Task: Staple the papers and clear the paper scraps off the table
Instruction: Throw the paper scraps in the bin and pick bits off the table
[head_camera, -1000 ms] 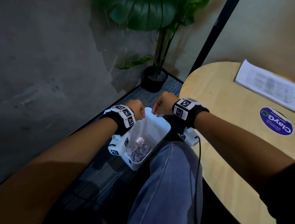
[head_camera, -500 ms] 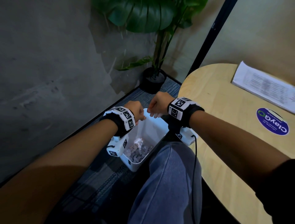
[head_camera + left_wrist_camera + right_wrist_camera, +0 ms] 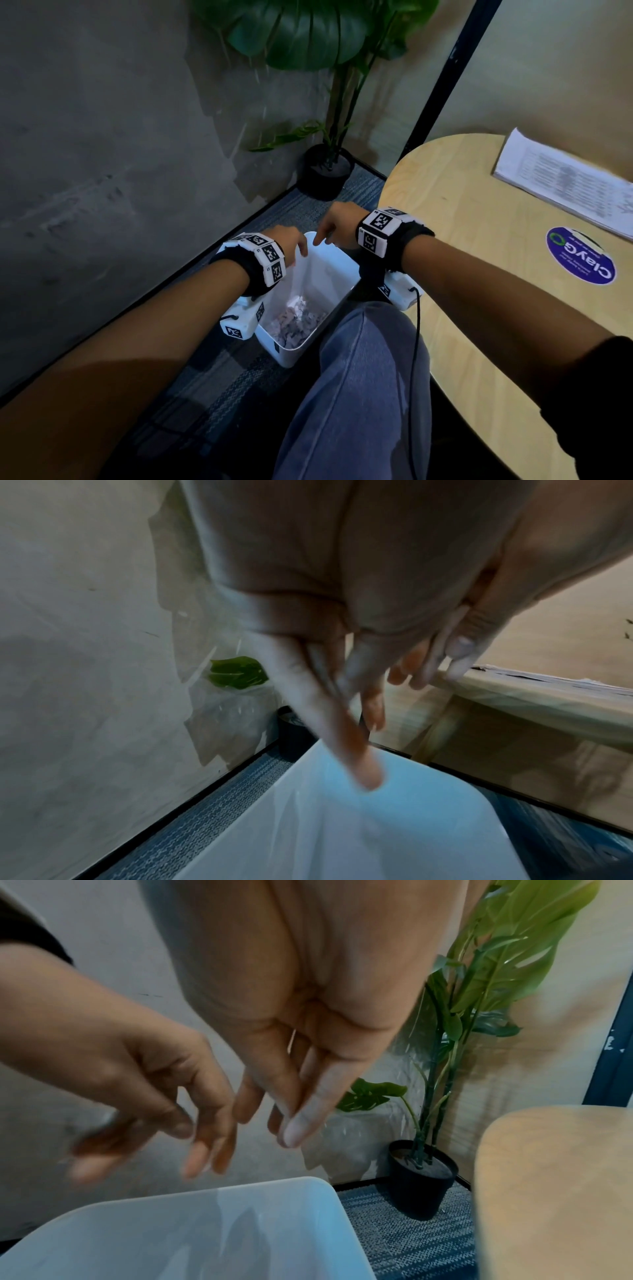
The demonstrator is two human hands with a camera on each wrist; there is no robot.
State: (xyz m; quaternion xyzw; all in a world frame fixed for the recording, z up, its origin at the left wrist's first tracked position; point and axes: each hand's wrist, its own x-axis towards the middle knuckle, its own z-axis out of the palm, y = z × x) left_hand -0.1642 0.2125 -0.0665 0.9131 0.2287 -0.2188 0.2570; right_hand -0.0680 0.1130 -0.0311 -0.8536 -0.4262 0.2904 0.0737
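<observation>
A white bin (image 3: 337, 270) stands on the floor to the left of the wooden table (image 3: 479, 291), with several paper scraps (image 3: 296, 322) lying in its bottom. Both hands hover over its far rim. My left hand (image 3: 295, 245) has its fingers stretched down and holds nothing; in the left wrist view its fingers (image 3: 356, 739) are blurred above the bin (image 3: 377, 831). My right hand (image 3: 330, 228) is also empty, with straight fingers (image 3: 298, 1118) pointing down over the bin (image 3: 205, 1231), close beside the left hand (image 3: 154, 1096). A stack of printed papers (image 3: 561, 181) lies at the table's far right.
A round purple sticker (image 3: 580, 255) is on the table top. A potted plant (image 3: 325, 171) stands in the corner by the grey wall. My knee in blue jeans (image 3: 359, 377) is right beside the bin. A black post (image 3: 442, 75) rises behind the table.
Both hands were curled close together above the bin; now their fingers have straightened and spread, and the hands have drawn slightly apart.
</observation>
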